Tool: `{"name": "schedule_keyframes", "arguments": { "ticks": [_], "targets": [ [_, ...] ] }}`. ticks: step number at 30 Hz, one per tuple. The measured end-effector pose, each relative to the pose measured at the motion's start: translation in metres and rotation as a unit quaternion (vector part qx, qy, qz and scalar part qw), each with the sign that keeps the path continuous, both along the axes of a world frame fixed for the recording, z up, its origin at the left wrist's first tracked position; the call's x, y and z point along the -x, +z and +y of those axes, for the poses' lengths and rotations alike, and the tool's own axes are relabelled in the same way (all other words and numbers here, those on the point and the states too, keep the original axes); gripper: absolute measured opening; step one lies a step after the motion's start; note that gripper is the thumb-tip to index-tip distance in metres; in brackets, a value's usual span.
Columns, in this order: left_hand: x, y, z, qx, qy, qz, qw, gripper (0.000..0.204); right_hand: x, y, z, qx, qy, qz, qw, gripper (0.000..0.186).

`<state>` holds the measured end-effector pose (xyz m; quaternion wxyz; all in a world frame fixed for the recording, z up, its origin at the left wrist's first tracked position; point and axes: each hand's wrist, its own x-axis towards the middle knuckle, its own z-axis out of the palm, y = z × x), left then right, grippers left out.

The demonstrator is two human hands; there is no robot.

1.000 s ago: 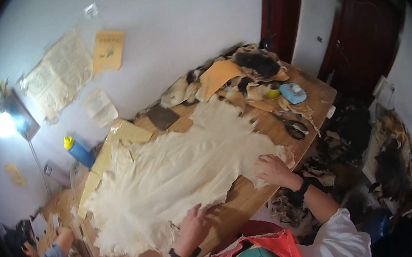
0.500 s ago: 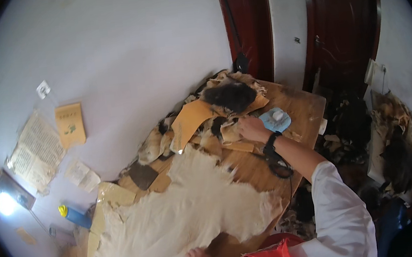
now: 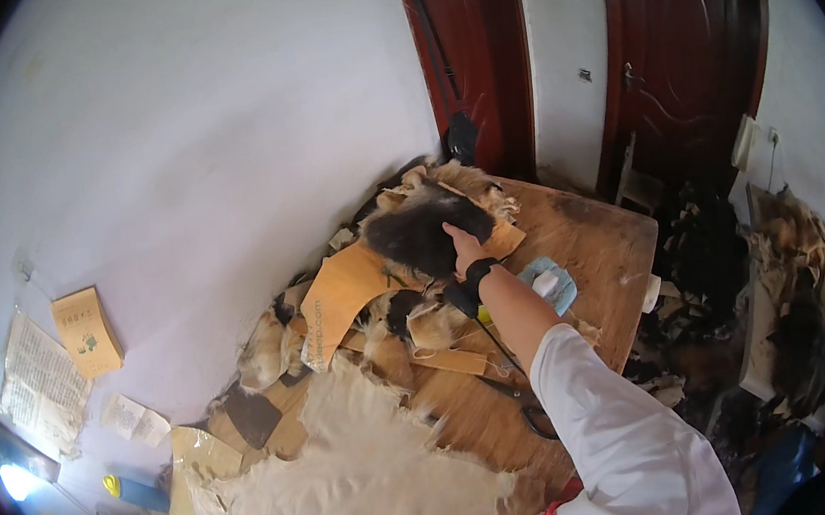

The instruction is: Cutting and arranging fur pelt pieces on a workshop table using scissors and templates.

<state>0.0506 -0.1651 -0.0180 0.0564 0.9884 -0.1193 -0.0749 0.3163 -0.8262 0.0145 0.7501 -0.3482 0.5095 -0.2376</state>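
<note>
My right hand (image 3: 467, 249) reaches across the table with its fingers closed at the near right edge of a dark brown fur piece (image 3: 420, 229). The thumb lies on top of the fur, and the other fingers are mostly hidden. Under the wrist is a small black object (image 3: 460, 300) whose kind I cannot make out, with a dark cord running down from it. An orange-tan card template (image 3: 340, 287) with a curved edge lies partly beneath the fur. A large pale hide (image 3: 335, 477) spreads over the near side of the table. My left hand is out of view.
Fur scraps (image 3: 266, 348) line the wall side of the wooden table (image 3: 592, 239). Black-handled scissors (image 3: 539, 423) and a light-blue packet (image 3: 556, 283) lie near my forearm. A blue bottle with a yellow cap (image 3: 141, 492) is at left. More pelts (image 3: 798, 287) are heaped at right.
My right hand has moved from the light scraps beside the blue packet to the dark fur and closed on its edge. My left hand has left the view. The whole view has shifted.
</note>
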Motion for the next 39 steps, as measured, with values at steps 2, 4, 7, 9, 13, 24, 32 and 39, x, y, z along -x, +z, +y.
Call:
{"name": "schedule_keyframes", "arguments": {
  "ticks": [2,4,7,9,13,24,32,39],
  "targets": [
    [-0.004,-0.007,-0.001,0.005,-0.017,0.016,1.0,0.075,0.009,-0.007,-0.024,-0.03,-0.037,-0.011,0.999,0.052],
    [-0.009,-0.015,-0.004,0.015,-0.042,0.031,0.999,0.088,0.018,-0.026,-0.058,-0.111,-0.023,-0.261,0.959,0.042],
    [-0.013,-0.021,-0.005,0.017,-0.056,0.054,0.997,0.107,0.025,-0.02,-0.091,0.002,0.033,-0.151,0.988,0.034],
    [-0.006,-0.007,0.003,0.002,-0.025,0.058,0.998,0.114,0.008,0.01,-0.067,0.243,0.01,-0.219,0.945,0.033],
    [0.001,0.01,0.002,-0.086,0.009,0.0,0.996,0.068,0.027,0.086,-0.059,0.371,-0.151,-0.207,0.893,0.029],
    [-0.017,0.037,-0.003,0.035,-0.077,0.026,0.996,0.039,0.187,0.015,-0.083,0.219,-0.198,-0.224,0.929,0.035],
    [0.004,-0.006,0.043,0.042,-0.156,0.084,0.983,0.046,0.19,0.03,-0.038,0.038,-0.11,-0.21,0.971,0.04],
    [0.008,0.018,0.009,0.138,-0.018,0.106,0.984,0.04,0.108,0.043,0.008,0.554,0.37,0.136,0.734,0.027]
  ]
}}
